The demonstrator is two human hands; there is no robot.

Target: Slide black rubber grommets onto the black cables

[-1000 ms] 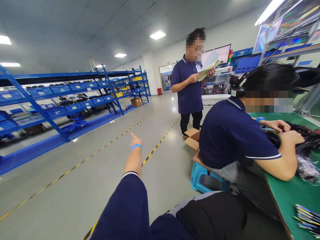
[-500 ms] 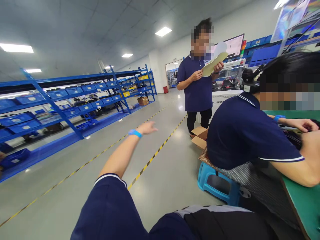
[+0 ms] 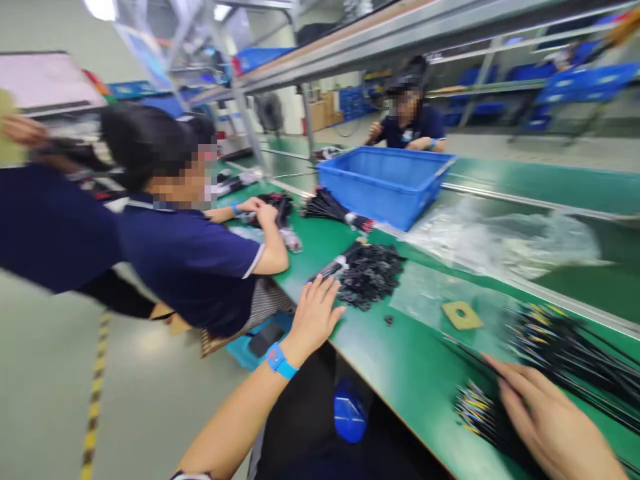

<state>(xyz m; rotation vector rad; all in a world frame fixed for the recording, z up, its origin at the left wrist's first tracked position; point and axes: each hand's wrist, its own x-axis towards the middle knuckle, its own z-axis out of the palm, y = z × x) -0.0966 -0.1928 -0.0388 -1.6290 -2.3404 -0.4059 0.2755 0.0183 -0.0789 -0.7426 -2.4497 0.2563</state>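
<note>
My left hand (image 3: 314, 319) is open, fingers spread, at the front edge of the green table (image 3: 400, 373). Just beyond its fingertips lie a heap of small black parts (image 3: 373, 273) and a wrapped black bundle (image 3: 333, 268). Between the thumb and fingers of my right hand (image 3: 553, 417) is a thin black cable (image 3: 467, 350), its free end pointing left. Below that hand lies a cable bundle with coloured wire ends (image 3: 475, 407). Another bundle of black cables (image 3: 565, 347) rests to its right.
A blue bin (image 3: 385, 183) stands behind the black heap, beside crumpled clear plastic (image 3: 520, 240). A yellow card with a hole (image 3: 461, 315) lies on the table. One co-worker (image 3: 190, 260) sits at my left; another person (image 3: 407, 120) is across the table.
My view has swung right from the aisle and shelves to the table. My left hand, earlier stretched out over the floor, is now at the table edge. My right hand has come into view.
</note>
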